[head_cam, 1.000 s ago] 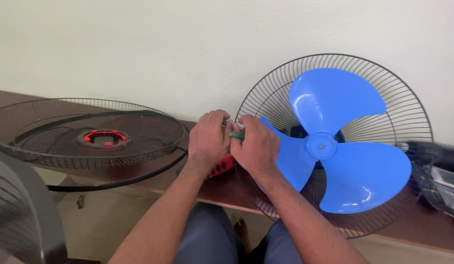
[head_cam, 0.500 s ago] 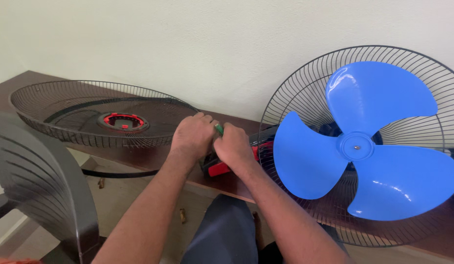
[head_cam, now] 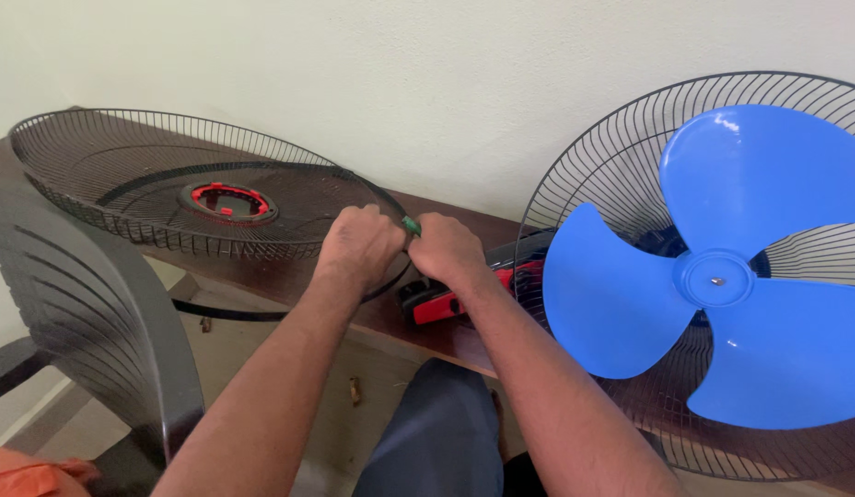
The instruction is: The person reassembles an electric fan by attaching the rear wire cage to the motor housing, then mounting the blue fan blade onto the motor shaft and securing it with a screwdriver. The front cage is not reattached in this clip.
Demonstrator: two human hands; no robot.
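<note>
Head view, the only one we have. Our left hand (head_cam: 358, 244) and right hand (head_cam: 448, 253) sit knuckle to knuckle over the front edge of the brown table (head_cam: 446, 345), both curled shut around a small green-tipped piece (head_cam: 412, 225) that pokes up between them; we cannot tell what the piece is, nor which hand bears most of the grip. Held this close together, the hands probably steady each other for fine work. Just beneath the right hand lies a red and black part (head_cam: 438, 304), touching the tabletop. To the left, the loose wire guard (head_cam: 169, 198) with its red centre ring (head_cam: 226, 200) lies dished side up, flat on the table, likely set aside out of the way; a thin black rim band (head_cam: 252, 313) hangs below it off the table edge. To the right, the blue three-blade fan (head_cam: 722, 276) stands upright in its rear wire guard (head_cam: 593, 175), leaning toward the pale wall (head_cam: 427, 83). A dark plastic chair back (head_cam: 87, 322) fills the lower left.
</note>
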